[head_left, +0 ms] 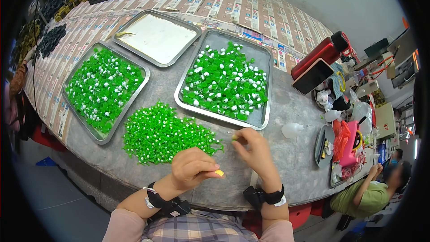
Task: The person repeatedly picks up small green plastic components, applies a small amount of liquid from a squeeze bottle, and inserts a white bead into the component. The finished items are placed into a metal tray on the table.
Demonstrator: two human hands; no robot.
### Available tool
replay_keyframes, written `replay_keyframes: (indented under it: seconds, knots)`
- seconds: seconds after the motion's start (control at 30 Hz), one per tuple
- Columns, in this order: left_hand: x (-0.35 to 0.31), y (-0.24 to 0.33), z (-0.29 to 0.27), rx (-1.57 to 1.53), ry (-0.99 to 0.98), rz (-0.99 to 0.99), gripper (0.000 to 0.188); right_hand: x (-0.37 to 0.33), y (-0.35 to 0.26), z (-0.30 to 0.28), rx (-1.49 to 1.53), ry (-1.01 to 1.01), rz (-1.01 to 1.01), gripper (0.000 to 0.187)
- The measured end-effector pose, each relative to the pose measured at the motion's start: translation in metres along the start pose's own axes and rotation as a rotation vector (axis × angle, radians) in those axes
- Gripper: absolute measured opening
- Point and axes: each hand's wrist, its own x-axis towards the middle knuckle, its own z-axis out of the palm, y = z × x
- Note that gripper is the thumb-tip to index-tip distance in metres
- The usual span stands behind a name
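My left hand (pixel 193 168) is closed in a pinch just off the near right edge of a heap of small green plastic pieces with white, bead-like dots (pixel 168 134). A small yellow bit (pixel 219 173) shows at its thumb and fingertip; whether it is held or wrapped on, I cannot tell. To its right, my right hand (pixel 255 150) is raised over the table, thumb and forefinger curled together. A tiny yellow-green spot (pixel 234 137) shows at its fingertips, too small to name. Black straps with small boxes circle both wrists.
Metal trays of green pieces with white balls stand at left (pixel 145 78) and back middle (pixel 267 112). A tray with a white lining (pixel 156 36) lies behind. A red bottle (pixel 316 58), phone (pixel 312 76), clear bottle (pixel 291 130) and pink container (pixel 350 145) stand right. Another person (pixel 365 195) sits far right.
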Motion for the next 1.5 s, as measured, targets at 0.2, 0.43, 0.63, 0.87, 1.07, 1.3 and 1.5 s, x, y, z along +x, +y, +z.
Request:
replay_keyframes:
  seconds: [0.2,0.43,0.63,0.87,1.07,1.3,1.5]
  knots:
    - [-0.001,-0.002,0.003,-0.009,-0.085,-0.136,0.017,-0.016,-0.023,-0.016,0.409,0.055,0.033,0.014]
    - [-0.006,-0.007,0.014,-0.706,-0.133,-0.993,0.019,-0.019,-0.012,-0.001,0.849,-0.092,0.188,0.014]
    - [-0.007,-0.010,0.018,-0.721,-0.061,-1.051,0.016,-0.020,-0.012,0.001,0.537,-0.043,0.034,0.012]
    - [-0.005,-0.011,0.017,-0.811,-0.055,-1.113,0.010,-0.023,-0.003,-0.028,0.126,0.469,-0.093,0.016]
    - [-0.004,-0.011,0.012,-0.941,-0.002,-1.139,0.012,-0.044,0.059,-0.093,0.228,1.029,0.149,0.031]
    - [-0.004,-0.010,0.012,-0.977,-0.046,-1.158,0.014,-0.038,0.113,-0.069,0.220,0.531,0.315,0.050]
    - [0.000,-0.009,0.012,-0.974,-0.025,-1.246,0.016,-0.023,0.057,-0.059,0.602,0.642,0.177,0.037]
